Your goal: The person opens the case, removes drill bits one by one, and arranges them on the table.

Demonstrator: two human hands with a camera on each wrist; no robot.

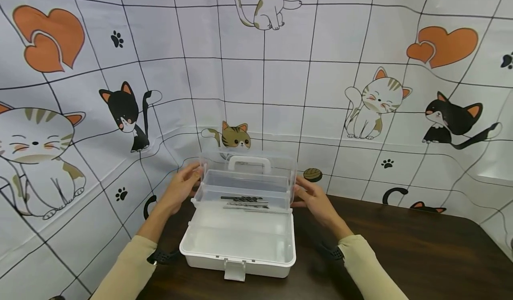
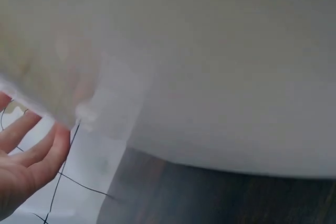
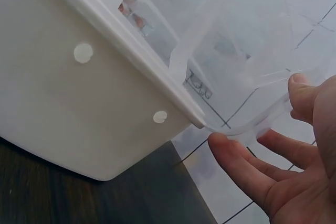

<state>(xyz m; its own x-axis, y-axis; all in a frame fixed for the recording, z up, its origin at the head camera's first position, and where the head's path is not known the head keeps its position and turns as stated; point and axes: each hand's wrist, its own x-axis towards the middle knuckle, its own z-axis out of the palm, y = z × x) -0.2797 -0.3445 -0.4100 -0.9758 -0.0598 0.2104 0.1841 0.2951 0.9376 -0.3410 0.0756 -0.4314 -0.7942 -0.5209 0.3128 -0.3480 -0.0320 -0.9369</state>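
Note:
A white plastic storage box (image 1: 192,261) stands on the table with its clear lid (image 1: 282,163) raised at the back. My left hand (image 1: 179,193) holds the lid's left edge, fingers at its rim in the left wrist view. On the opposite side my right hand (image 1: 318,204) grips the right edge; the right wrist view shows the thumb (image 3: 299,90) over the rim and fingers (image 3: 247,169) beneath it. Several dark drill bits (image 1: 244,199) lie in a translucent tray (image 1: 276,201) lifted above the box's rear. The lower compartment (image 1: 244,233) shows its bare white floor.
A white carry handle (image 1: 249,158) sits on the lid, and a latch (image 1: 234,271) hangs at the box's front. The dark wooden table (image 1: 401,246) extends right. A cat-patterned wall covering (image 1: 288,82) rises close behind the lid and along the left.

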